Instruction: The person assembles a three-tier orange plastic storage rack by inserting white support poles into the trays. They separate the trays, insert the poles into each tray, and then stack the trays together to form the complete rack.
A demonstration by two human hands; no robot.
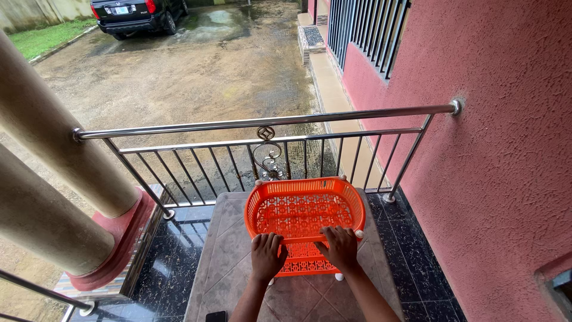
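An orange plastic basket (pixel 304 210) with a latticed bottom and walls stands on a grey tiled table (pixel 229 256) on a balcony. It looks empty. My left hand (pixel 266 256) grips the basket's near rim at the left. My right hand (pixel 341 247) grips the same rim at the right, fingers curled over the edge. A second orange lattice tier shows below the rim between my hands. Small white feet poke out at the basket's corners.
A steel railing (pixel 262 123) runs across just behind the basket. A pink rough wall (pixel 494 149) stands to the right, two beige columns (pixel 53 155) to the left. Dark glossy floor tiles surround the table. A dark phone (pixel 215 316) lies at the table's near edge. A black car (pixel 134 15) is parked below.
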